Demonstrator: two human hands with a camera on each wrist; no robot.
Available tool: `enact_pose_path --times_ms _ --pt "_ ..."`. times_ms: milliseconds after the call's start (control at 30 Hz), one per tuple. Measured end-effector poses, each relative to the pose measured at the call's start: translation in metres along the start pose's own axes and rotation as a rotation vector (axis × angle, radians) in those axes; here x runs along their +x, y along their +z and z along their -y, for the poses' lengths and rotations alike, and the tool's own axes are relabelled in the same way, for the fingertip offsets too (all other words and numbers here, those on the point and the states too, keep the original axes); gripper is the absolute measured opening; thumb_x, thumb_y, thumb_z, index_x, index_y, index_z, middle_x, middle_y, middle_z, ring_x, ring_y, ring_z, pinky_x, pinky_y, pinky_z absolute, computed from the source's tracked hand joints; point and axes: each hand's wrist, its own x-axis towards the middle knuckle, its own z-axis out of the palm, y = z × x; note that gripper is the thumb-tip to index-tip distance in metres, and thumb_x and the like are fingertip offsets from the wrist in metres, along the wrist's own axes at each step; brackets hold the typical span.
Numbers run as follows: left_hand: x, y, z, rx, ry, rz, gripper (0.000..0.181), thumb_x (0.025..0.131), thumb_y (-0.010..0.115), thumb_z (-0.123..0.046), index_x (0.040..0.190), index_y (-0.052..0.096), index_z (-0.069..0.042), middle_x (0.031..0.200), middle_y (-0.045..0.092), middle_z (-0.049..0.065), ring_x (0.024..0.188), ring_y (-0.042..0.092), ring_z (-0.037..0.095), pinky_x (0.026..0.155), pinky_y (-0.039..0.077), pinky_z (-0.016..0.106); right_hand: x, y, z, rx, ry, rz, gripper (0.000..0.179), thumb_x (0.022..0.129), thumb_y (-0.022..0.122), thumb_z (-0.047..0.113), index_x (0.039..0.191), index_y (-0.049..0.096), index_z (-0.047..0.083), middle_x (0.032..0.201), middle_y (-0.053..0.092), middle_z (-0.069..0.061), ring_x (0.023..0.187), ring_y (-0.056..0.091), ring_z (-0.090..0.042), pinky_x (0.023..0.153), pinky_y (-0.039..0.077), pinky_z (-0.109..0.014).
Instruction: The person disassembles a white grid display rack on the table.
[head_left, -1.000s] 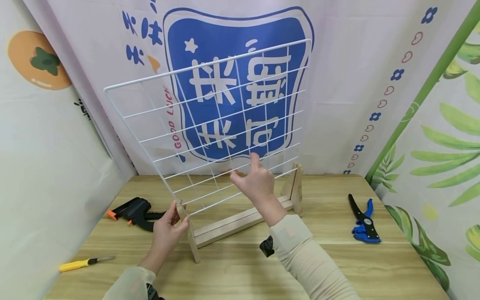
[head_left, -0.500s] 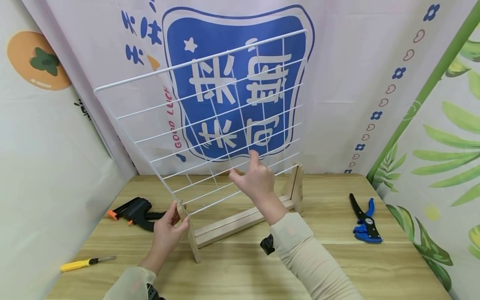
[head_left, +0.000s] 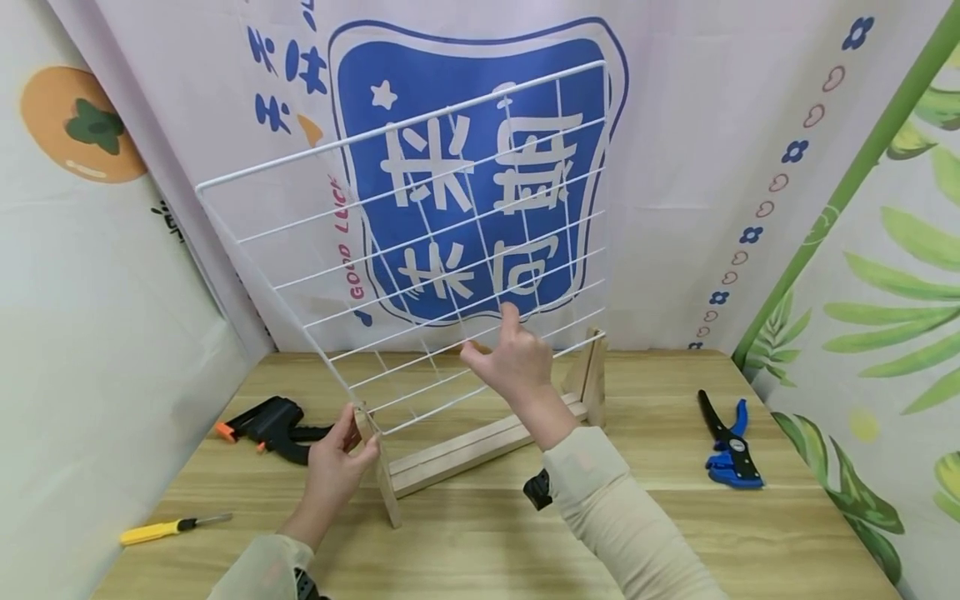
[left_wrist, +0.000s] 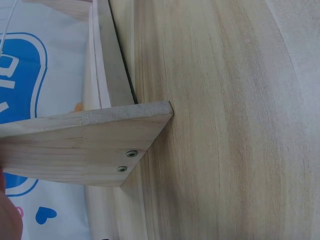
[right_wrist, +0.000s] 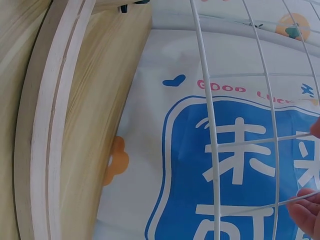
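A white wire grid leans above a wooden stand on the table. Its lower edge meets the tops of the stand's two end pieces. With thumb and fingers, my left hand pinches the top of the left end piece, beside the grid's lower corner. The left wrist view shows two screw heads in that wooden piece. My right hand holds the grid near its lower middle. In the right wrist view, part of the right hand shows at the wires; its remaining fingers are hidden.
Behind the left hand lies a black trigger-handled tool with orange tips. A yellow screwdriver is at the front left, and a black-and-blue wire stripper at the right. A printed curtain hangs behind the wooden table.
The grid's top edge has shifted a little to the left, its right corner also upward. Both hands have kept nearly the same place, and the stand has not moved.
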Motion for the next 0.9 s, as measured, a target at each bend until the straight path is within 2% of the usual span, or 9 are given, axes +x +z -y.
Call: enact_pose_path --times_ms 100,233,400,567,733,900 --pt "-0.001 0.002 0.015 0.002 0.003 -0.010 0.055 0.066 0.067 0.020 0.119 0.051 0.018 0.103 0.062 0.031 0.091 0.048 -0.021 0.076 0.044 0.003 -0.002 0.001 -0.002 -0.002 0.014 0.002 0.057 0.064 0.071 0.037 0.102 0.051 -0.002 0.043 0.026 0.007 0.035 0.020 -0.006 0.034 0.010 -0.016" --pt "-0.002 0.002 0.016 -0.008 0.003 -0.015 0.056 0.067 0.067 0.017 0.121 0.050 0.019 0.107 0.060 0.032 0.092 0.047 -0.020 0.076 0.044 0.003 -0.004 0.001 -0.004 -0.013 0.030 0.000 0.059 0.065 0.070 0.039 0.103 0.051 -0.001 0.045 0.023 0.009 0.035 0.019 -0.005 0.034 0.010 -0.016" --pt "-0.002 0.002 0.015 0.001 -0.028 -0.009 0.058 0.068 0.068 0.016 0.122 0.049 0.018 0.109 0.059 0.031 0.092 0.047 -0.020 0.076 0.044 0.003 -0.008 -0.001 -0.007 0.008 0.072 0.027 0.060 0.066 0.070 0.040 0.105 0.050 -0.002 0.044 0.025 0.009 0.035 0.020 -0.005 0.033 0.011 -0.016" --pt "-0.002 0.002 0.015 0.013 -0.032 -0.011 0.055 0.067 0.068 0.019 0.120 0.052 0.017 0.105 0.062 0.030 0.091 0.046 -0.021 0.076 0.044 0.003 -0.014 -0.004 -0.011 -0.005 0.120 0.056 0.064 0.067 0.070 0.043 0.108 0.052 -0.003 0.044 0.039 0.004 0.037 0.020 -0.004 0.033 0.013 -0.016" --pt "-0.002 0.003 0.015 0.012 -0.013 -0.010 0.052 0.067 0.067 0.020 0.117 0.054 0.017 0.103 0.063 0.031 0.093 0.047 -0.017 0.076 0.043 0.003 -0.024 -0.005 -0.016 0.011 0.159 0.026 0.062 0.066 0.071 0.041 0.106 0.053 -0.003 0.047 0.052 -0.002 0.037 0.020 -0.003 0.033 0.014 -0.015" --pt "-0.002 0.002 0.013 -0.002 0.003 -0.005 0.050 0.068 0.068 0.018 0.117 0.056 0.012 0.102 0.066 0.026 0.094 0.050 -0.015 0.077 0.044 0.003 -0.034 -0.006 -0.022 0.051 0.196 0.006 0.061 0.064 0.072 0.040 0.105 0.053 -0.002 0.056 0.060 -0.007 0.036 0.027 -0.007 0.033 0.018 -0.018"
